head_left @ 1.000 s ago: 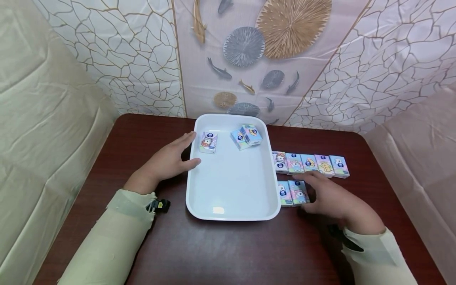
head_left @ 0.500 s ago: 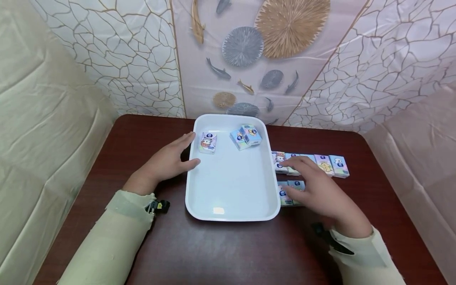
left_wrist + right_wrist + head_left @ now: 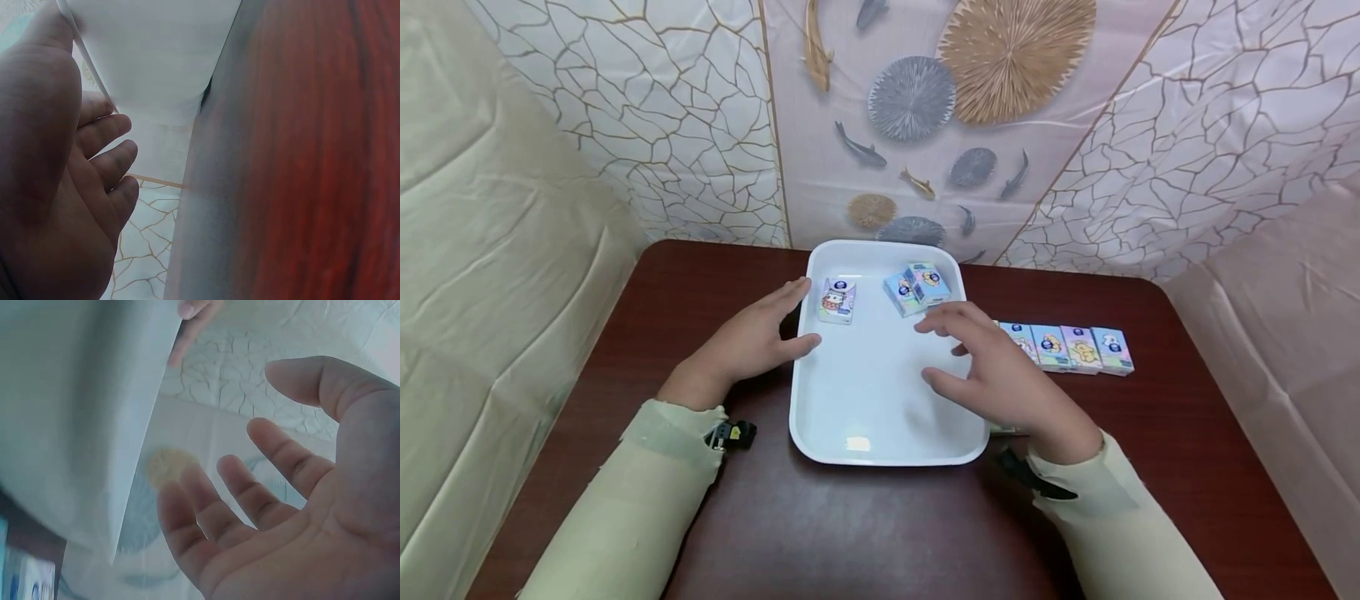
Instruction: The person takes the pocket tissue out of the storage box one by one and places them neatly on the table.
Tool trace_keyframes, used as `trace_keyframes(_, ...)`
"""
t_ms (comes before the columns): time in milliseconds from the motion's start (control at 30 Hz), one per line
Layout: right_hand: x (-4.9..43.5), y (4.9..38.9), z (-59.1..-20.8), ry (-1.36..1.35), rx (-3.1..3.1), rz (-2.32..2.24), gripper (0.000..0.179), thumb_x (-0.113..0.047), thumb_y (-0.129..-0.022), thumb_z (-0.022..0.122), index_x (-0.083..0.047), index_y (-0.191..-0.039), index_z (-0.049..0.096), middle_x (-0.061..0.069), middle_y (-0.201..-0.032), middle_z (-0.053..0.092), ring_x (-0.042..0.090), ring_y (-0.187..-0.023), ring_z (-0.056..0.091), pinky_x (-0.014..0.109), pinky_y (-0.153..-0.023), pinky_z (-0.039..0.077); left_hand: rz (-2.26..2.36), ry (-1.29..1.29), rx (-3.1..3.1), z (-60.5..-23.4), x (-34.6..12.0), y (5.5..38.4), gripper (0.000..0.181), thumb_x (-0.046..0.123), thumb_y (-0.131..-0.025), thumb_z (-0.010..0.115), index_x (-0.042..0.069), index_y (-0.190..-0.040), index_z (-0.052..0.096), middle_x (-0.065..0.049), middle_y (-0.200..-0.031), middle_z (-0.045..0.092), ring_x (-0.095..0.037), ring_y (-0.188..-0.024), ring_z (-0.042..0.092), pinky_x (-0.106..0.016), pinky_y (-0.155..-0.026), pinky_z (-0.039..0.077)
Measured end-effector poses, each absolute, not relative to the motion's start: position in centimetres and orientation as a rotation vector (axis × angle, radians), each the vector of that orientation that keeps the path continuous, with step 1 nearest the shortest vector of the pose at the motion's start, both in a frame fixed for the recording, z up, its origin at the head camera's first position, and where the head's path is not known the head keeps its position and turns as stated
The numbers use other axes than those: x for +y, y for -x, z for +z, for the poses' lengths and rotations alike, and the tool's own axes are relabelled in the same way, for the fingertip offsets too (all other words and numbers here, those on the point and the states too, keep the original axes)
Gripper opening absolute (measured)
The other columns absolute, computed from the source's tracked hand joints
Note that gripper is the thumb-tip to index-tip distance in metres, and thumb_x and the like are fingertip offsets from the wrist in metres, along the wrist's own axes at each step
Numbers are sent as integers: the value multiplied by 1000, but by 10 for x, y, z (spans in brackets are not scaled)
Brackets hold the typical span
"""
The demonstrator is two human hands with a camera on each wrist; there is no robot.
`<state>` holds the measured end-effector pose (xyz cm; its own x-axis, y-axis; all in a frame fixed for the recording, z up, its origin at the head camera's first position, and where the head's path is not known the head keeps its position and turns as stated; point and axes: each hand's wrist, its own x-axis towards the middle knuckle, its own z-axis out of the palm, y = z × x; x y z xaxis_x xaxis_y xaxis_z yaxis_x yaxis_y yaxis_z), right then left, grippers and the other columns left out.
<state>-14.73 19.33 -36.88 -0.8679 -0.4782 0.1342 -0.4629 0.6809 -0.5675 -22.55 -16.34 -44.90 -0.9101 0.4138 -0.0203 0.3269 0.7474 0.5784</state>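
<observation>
A white rectangular tray (image 3: pixel 880 392) stands mid-table. My left hand (image 3: pixel 748 346) rests at its left rim, thumb reaching over the edge and fingers extended along the outer side; the left wrist view shows those fingers (image 3: pixel 109 134) beside the tray wall. Over the tray's right half hovers my right hand (image 3: pixel 981 362), fingers spread and loosely bent, its palm bare in the right wrist view. Inside the tray, a small cartoon-printed pack (image 3: pixel 837 302) lies at the upper left. At the upper right, one blue pack (image 3: pixel 929 283) leans on another pack (image 3: pixel 901 297).
Right of the tray, several similar packs (image 3: pixel 1082 348) lie in a row on the dark red table (image 3: pixel 850 533). Nearer me, a second row (image 3: pixel 1009 431) is mostly hidden by my right hand. A patterned cloth (image 3: pixel 917 183) hangs behind the table.
My right hand has moved left from the packs beside the tray, across the rim, to above the tray. My left hand and the packs have stayed put.
</observation>
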Motion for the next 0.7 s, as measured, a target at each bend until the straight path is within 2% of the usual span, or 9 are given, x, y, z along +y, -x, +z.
trace_keyframes(233, 175, 159, -368, 844, 2843, -939, 48, -32, -92, 82, -34, -135, 61, -13, -145, 52, 14, -125, 57, 42, -92, 60, 880, -601, 2800, -451, -166, 228, 100, 74, -93, 60, 32, -170, 12, 5, -178, 14, -22, -165, 15, -53, -130, 28)
trace_keyframes(700, 178, 155, -358, 874, 2816, -914, 47, -33, -93, 81, -33, -136, 61, -12, -146, 52, 16, -128, 57, 42, -94, 60, 885, -584, 2801, -451, -163, 228, 100, 74, -93, 60, 32, -170, 13, 6, -178, 14, -21, -165, 17, -52, -129, 30)
